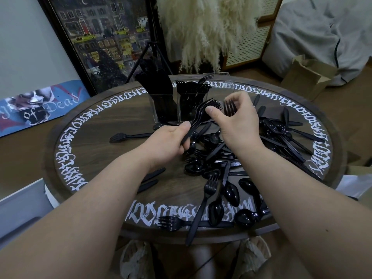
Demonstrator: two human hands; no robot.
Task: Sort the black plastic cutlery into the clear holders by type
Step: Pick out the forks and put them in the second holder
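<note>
My left hand [169, 140] grips a bundle of black forks [203, 111] by their handles, tines pointing up and to the right. My right hand [235, 119] pinches a single black fork [229, 106] beside that bundle. Behind them stand clear holders: the left holder [161, 107] is packed with knives, the middle holder [191, 105] with forks, and a third clear holder [221, 77] stands at the back right. A loose pile of black cutlery [221, 158] of forks, spoons and knives covers the middle and right of the round table [100, 150].
A lone fork [128, 136] lies left of my hands. Two knife handles [149, 178] show under my left forearm. Forks and spoons [213, 210] lie near the table's front edge. A framed picture, a tripod, pampas grass and a cardboard box stand beyond the table.
</note>
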